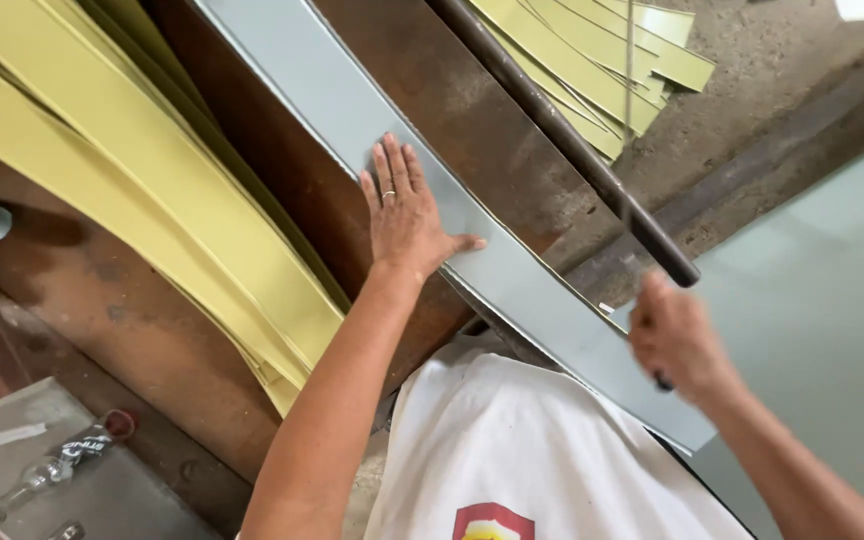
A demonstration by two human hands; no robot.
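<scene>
A large pale grey sheet is seen just to the outside of the right hand, cut off by the frame edge. A rusty brown bench is spread beneath and beyond the left hand. A long grey strip is laid slantwise across it; the left hand is pressed flat on the strip, fingers spread and straight, the thumb stretched along the strip's near edge, nothing gripped. From under that palm the strip is carried away beyond the fingertips to the top of the view, and back toward the right hand, where its end is hidden behind the wrist. To the outside of the left hand, a sheaf of yellow strips is fanned over the bench, cut off at the upper left. A dark bar is run above the grey strip, its rounded end lying just above the right hand. The right hand is blurred and closed into a fist around a thin dark object, of which only a tip below the fingers can be made out; what it is cannot be told. More yellow strips are piled beyond the bar.
</scene>
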